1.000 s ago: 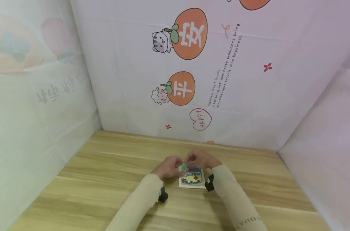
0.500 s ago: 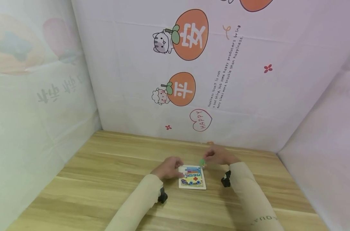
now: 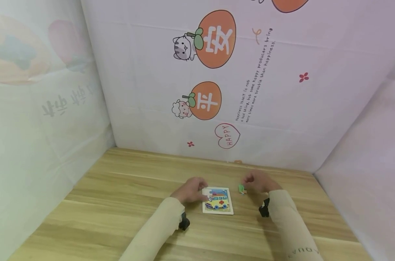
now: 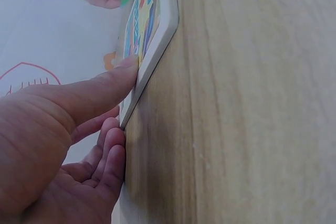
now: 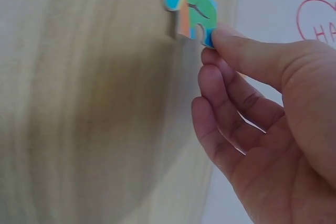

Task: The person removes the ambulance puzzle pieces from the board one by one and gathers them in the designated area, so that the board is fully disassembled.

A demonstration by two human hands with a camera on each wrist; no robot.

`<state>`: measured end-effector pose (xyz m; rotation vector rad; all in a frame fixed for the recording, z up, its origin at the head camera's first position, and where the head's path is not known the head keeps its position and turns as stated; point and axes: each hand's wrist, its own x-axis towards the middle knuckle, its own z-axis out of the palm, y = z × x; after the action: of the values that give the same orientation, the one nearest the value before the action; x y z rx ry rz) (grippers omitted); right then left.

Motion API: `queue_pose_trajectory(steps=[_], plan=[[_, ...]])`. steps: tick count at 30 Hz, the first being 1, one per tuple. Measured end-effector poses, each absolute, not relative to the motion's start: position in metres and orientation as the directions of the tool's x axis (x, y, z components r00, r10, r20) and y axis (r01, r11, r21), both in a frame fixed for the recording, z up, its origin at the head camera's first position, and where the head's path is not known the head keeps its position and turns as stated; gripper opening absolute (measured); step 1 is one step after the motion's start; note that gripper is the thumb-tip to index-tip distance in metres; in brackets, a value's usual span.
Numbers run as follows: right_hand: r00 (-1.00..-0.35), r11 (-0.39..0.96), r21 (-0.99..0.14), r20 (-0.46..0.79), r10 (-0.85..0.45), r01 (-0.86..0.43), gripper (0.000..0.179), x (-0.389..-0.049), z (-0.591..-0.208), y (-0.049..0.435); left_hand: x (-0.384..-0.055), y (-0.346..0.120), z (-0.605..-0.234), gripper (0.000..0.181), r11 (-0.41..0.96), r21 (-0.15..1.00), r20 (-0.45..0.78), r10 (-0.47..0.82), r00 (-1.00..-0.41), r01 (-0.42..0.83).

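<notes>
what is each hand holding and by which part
The right hand pinches a green puzzle piece by its near edge. The left hand only presses the puzzle board edge.

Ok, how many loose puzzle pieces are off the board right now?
1. The green puzzle piece is pinched by the right hand, to the right of the puzzle board. Others may be hidden under the hands.

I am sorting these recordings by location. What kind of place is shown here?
Probably a small tabletop booth set up for recording, not a lived-in room: a wooden table is walled on three sides by a printed cartoon sheet, and only a puzzle lies between the hands.
</notes>
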<state>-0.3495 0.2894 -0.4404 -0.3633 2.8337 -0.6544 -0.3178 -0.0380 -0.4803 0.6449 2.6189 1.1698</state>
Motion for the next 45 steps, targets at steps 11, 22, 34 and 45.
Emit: queue_pose_trajectory(steps=[11, 22, 34, 45], plan=[[-0.931, 0.803, -0.527, -0.058, -0.36, -0.278, 0.011, -0.348, -0.452, 0.287, -0.321, -0.037, -0.484, 0.046, 0.586, 0.751, -0.004, 0.466, -0.885, 0.305], [-0.933, 0.837, -0.48, -0.097, -0.347, -0.262, 0.006, -0.347, -0.441, 0.283, -0.317, -0.038, -0.481, 0.048, 0.573, 0.768, -0.009, 0.458, -0.889, 0.287], [-0.869, 0.797, -0.429, -0.053, -0.492, -0.425, 0.014, -0.336, -0.427, 0.253, -0.318, -0.041, -0.481, 0.048, 0.567, 0.764, 0.003, 0.473, -0.881, 0.307], [-0.833, 0.756, -0.451, -0.048, -0.551, -0.475, 0.016, -0.333, -0.443, 0.213, -0.317, -0.038, -0.478, 0.045, 0.574, 0.753, 0.01, 0.48, -0.877, 0.323]])
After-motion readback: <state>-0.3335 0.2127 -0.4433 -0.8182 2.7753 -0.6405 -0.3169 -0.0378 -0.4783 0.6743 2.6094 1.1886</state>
